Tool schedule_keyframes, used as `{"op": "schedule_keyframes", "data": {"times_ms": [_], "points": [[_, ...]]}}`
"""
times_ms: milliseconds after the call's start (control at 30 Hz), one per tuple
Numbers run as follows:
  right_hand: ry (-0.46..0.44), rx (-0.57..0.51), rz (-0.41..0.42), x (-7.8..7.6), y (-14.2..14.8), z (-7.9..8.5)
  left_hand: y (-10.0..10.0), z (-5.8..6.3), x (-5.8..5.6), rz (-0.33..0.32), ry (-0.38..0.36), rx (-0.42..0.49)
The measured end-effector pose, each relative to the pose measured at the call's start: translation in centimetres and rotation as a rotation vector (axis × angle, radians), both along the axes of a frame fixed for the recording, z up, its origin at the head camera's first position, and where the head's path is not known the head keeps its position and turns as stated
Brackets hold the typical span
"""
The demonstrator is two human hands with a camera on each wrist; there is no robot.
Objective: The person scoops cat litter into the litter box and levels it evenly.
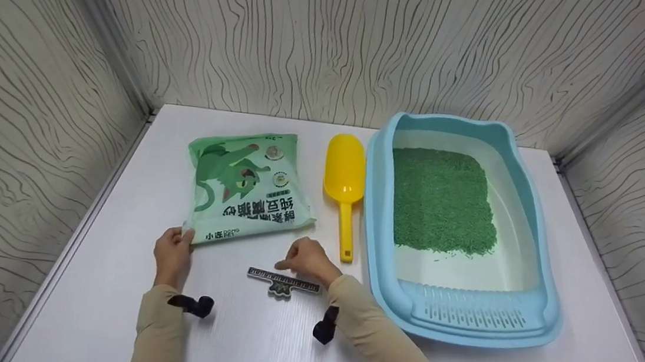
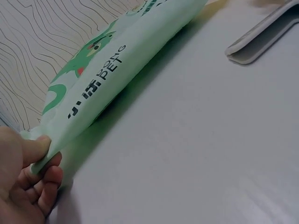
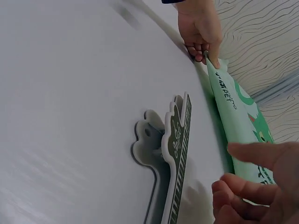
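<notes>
A green and white bag of tofu cat litter lies on the table, its print upside down in the head view. My left hand pinches the bag's near left corner between thumb and fingers, seen close in the left wrist view. My right hand hovers near the bag's near right corner, thumb and fingers apart with nothing between them in the right wrist view. Just below that hand, a wide dark bag clip with a ruler pattern rests on the table; the right wrist view shows its scalloped handles.
A yellow scoop lies right of the bag, its handle toward me. Beside it stands a blue litter box holding green litter pellets. Patterned walls enclose the white table at the back and sides.
</notes>
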State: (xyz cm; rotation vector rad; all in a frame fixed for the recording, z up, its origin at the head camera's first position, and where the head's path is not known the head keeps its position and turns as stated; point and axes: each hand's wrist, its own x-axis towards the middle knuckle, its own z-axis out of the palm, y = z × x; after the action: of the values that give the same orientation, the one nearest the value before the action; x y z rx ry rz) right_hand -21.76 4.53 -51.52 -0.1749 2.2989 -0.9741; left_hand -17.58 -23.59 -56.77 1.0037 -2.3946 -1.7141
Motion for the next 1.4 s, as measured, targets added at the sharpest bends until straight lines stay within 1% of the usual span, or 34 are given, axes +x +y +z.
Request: {"op": "schedule_keyframes", "data": {"times_ms": [67,167,267,333,500,567,633,733,833,933,1000,1100,1133,1200,1267,1333,1400], "points": [[-0.008,0.022,0.104,0.3,0.1,0.1,0.0,0.0,0.0,-0.001,-0.003,0.011],[0.003,0.078,0.257,0.5,0.3,-0.1,0.1,0.1,-0.1,-0.010,-0.008,-0.041],[0.063,0.125,0.365,0.5,0.3,-0.4,0.1,0.1,0.0,-0.016,-0.010,-0.100],[0.101,0.140,0.395,0.5,0.3,-0.6,0.1,0.1,0.0,-0.017,-0.008,-0.112],[0.144,0.143,0.389,0.0,0.2,-0.5,0.2,0.1,0.0,-0.008,0.001,-0.088],[0.202,0.154,0.390,-0.1,0.1,-0.4,0.2,0.1,0.0,-0.003,0.002,-0.080],[0.280,0.171,0.372,-0.2,0.0,-0.3,0.2,0.1,0.1,0.001,0.003,-0.071],[0.407,0.183,0.315,0.0,-0.1,-0.5,0.3,0.0,0.1,0.011,0.010,-0.055],[0.446,0.136,0.214,0.1,-0.2,-0.8,0.4,0.0,0.1,0.016,0.017,-0.054],[0.423,0.058,0.132,0.2,-0.1,-1.0,0.5,0.0,0.1,0.017,0.022,-0.051],[0.400,0.028,0.067,0.2,-0.1,-1.2,0.5,0.0,0.2,0.014,0.024,-0.047],[0.376,0.048,-0.055,0.2,0.0,-1.4,0.7,0.1,0.3,0.000,0.025,-0.038],[0.355,0.057,-0.100,0.2,-0.1,-1.5,0.7,0.2,0.3,-0.009,0.023,-0.035],[0.290,0.060,-0.179,0.3,-0.2,-1.6,0.7,0.3,0.4,-0.029,0.017,-0.022],[0.200,0.039,-0.228,0.4,-0.3,-1.6,0.8,0.3,0.4,-0.044,0.010,-0.018],[0.114,0.012,-0.251,0.4,-0.5,-1.6,0.8,0.3,0.4,-0.059,0.001,-0.011],[0.059,0.002,-0.271,0.4,-0.7,-1.6,0.8,0.2,0.4,-0.079,-0.013,0.004]]}}
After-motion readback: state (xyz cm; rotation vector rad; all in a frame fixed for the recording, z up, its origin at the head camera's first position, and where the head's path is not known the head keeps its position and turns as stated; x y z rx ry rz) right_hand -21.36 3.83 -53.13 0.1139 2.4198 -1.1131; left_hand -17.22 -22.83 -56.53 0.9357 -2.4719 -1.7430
